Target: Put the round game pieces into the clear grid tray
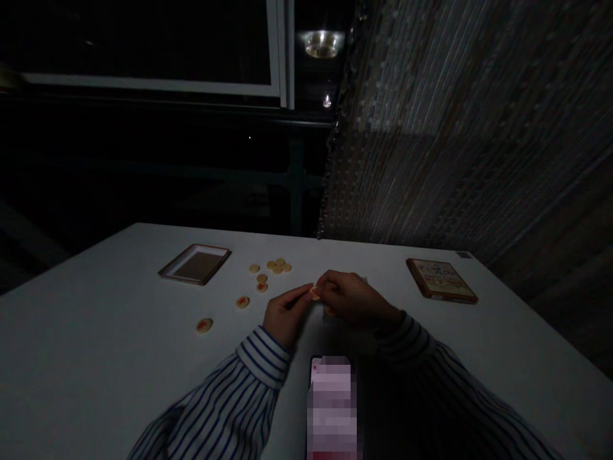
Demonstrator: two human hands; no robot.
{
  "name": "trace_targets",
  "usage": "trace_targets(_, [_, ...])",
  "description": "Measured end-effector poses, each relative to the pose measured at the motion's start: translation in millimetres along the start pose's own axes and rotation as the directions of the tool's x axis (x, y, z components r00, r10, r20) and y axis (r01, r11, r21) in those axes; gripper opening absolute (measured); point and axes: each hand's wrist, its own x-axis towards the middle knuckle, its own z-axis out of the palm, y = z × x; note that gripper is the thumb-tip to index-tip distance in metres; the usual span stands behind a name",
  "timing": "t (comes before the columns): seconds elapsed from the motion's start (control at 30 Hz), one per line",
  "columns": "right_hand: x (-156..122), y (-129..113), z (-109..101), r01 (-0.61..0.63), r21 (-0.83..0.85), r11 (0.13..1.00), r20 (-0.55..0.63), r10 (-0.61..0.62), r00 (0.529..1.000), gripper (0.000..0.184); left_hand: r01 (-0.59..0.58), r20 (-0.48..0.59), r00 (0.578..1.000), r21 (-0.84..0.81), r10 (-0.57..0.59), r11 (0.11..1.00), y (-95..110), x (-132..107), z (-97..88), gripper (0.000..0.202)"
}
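My left hand (286,314) and my right hand (352,296) meet above the white table (96,358), both pinched on one small round wooden disc (315,293) held between the fingertips. Under my right hand something pale shows, too hidden to name. Several more round discs lie on the table to the left: a cluster (278,266), one with a red mark (242,302) and another red-marked one (204,325) further left. Both arms wear blue-striped white sleeves.
An open shallow box tray (195,263) lies at the back left. A flat printed box lid (441,279) lies at the back right. A phone (334,409) rests by the table's near edge between my arms. A woven curtain (479,128) hangs behind; the room is dark.
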Motion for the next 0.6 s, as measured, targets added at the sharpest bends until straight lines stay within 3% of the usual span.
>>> trace_targets(0.6, [0.2,1.3,-0.6,0.014,-0.041,0.999,-0.004,-0.014,1.000,0.018,0.007,-0.054,0.999,0.005,-0.007,1.000,-1.7,0.0,0.6,0.028])
